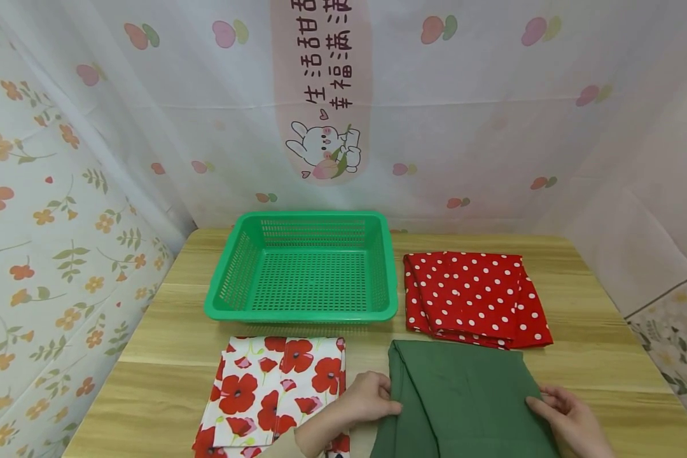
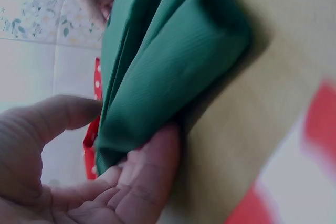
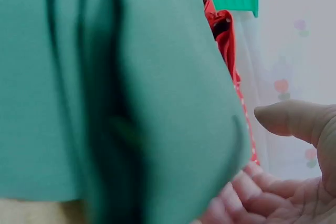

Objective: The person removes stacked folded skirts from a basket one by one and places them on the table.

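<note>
A folded dark green cloth (image 1: 469, 394) lies on the table at the front, between both hands. My left hand (image 1: 369, 397) is at its left edge; in the left wrist view the fingers (image 2: 149, 174) reach under the fabric and the thumb meets its edge, holding it. On the opposite side is my right hand (image 1: 569, 416). The right wrist view has its fingers (image 3: 252, 187) at the cloth's lower edge, while the thumb stands apart from the fabric. Part of the green cloth runs out of the head view at the bottom.
Left of the green cloth lies a folded white cloth with red poppies (image 1: 275, 388). A folded red polka-dot cloth (image 1: 469, 292) sits just behind the green one. Further back is a green plastic basket (image 1: 392, 280) on the wooden table (image 1: 149, 375). Patterned curtains hang around the table.
</note>
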{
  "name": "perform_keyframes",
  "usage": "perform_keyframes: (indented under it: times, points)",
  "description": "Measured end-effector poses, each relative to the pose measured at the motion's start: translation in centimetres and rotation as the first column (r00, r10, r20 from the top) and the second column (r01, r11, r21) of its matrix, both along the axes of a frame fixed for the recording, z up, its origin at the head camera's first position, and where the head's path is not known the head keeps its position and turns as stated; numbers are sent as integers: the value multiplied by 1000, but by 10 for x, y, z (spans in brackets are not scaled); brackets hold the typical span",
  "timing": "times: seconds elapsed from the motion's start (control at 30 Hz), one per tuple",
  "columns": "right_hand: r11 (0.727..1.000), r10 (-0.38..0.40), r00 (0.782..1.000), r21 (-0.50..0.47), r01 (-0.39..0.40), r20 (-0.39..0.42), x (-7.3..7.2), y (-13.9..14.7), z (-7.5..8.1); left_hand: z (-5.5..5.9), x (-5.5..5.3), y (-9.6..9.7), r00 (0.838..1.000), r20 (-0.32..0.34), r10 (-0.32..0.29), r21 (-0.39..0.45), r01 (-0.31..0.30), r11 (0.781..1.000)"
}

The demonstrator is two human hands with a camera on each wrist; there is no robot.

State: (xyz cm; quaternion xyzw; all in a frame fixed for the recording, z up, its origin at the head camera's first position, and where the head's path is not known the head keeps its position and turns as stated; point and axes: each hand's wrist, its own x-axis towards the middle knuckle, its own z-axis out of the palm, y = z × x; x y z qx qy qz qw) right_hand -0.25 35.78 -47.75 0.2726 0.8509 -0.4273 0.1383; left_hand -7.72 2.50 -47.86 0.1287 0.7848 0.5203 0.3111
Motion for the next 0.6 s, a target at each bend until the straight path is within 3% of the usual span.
perform_keyframes:
  times: [0.13, 0.23, 0.4, 0.43, 0.57, 0.6]
  points:
    - [998, 17, 999, 55, -15, -36, -6, -5, 9, 5, -8, -8, 997, -57, -51, -28, 49, 998]
    - [999, 3, 997, 50, 1, -71, -11, -8, 15, 11, -14, -14, 985, -149, -86, -49, 80, 996]
    - [990, 41, 970, 141, -7, -241, -20, 4, -7, 29, -22, -23, 968, -228, -103, -16, 102, 995]
    - [989, 53, 966, 148, -15, -252, -22, 3, -5, 33, -24, -24, 967, -232, -104, -5, 105, 994]
    - [989, 82, 956, 139, -44, -282, -29, -17, 19, 47, -28, -30, 967, -236, -100, 51, 115, 992]
    - [989, 94, 950, 137, -55, -298, -30, -26, 32, 49, -30, -32, 967, -235, -97, 67, 116, 991]
